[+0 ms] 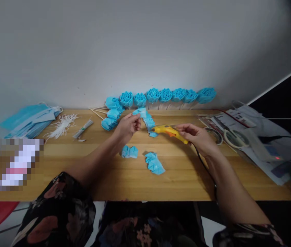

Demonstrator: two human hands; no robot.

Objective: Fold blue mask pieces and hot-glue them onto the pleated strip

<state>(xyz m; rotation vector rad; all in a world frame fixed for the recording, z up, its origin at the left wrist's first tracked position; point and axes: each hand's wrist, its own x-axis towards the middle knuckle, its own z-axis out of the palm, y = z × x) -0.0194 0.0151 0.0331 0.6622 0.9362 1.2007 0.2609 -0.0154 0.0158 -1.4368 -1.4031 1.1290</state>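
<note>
My left hand [128, 127] pinches one end of a pleated light-blue strip [149, 120], which looks like face-mask fabric. The strip slants down from my fingertips towards the table. My right hand [198, 135] grips a yellow hot glue gun [170, 131] with an orange trigger, its nozzle pointing left at the strip's lower end. Whether nozzle and fabric touch, I cannot tell. Nearer to me on the table lie two folded blue pieces, a small one [129, 152] and a larger crumpled one [154, 163].
Along the wall stands a row of blue fabric roses [165, 95]; more on sticks lie at its left end. Further left are blue masks [32, 118], white ear loops [63, 126] and a thin bundle [83, 128]. Scissors [224, 125], tape rolls [236, 139] and papers lie right, near the glue gun's cord.
</note>
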